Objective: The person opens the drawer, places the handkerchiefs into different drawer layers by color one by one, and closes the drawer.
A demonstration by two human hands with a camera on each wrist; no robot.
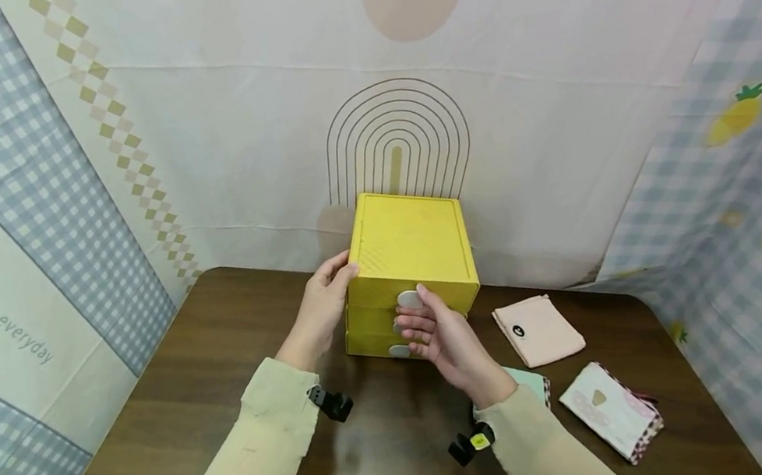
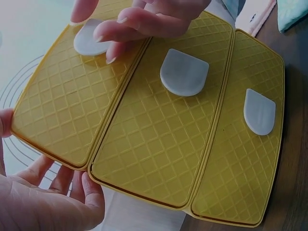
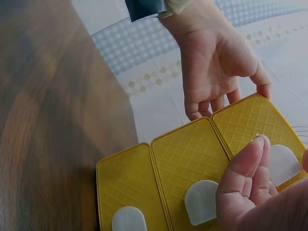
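A yellow box (image 1: 416, 237) with three stacked drawers and a waffle-textured front stands near the table's back edge. Each drawer bears a rounded white handle; the middle handle (image 2: 185, 72) shows fully in the left wrist view. My left hand (image 1: 318, 307) holds the box's upper left side, thumb by the front corner and fingers along the side wall. In front of the top drawer (image 3: 250, 115) is my right hand (image 1: 445, 340), its fingers loosely bent and its thumb beside the top handle (image 1: 409, 299). The handle lies between thumb and fingers without a visible firm pinch. All drawers are closed.
To the right on the brown table (image 1: 226, 365) lie a folded pink cloth (image 1: 543, 333) and a folded white patterned cloth (image 1: 609, 411). A mint cloth (image 1: 528, 384) is partly hidden by the right forearm. A fabric curtain (image 1: 257, 142) hangs behind the box.
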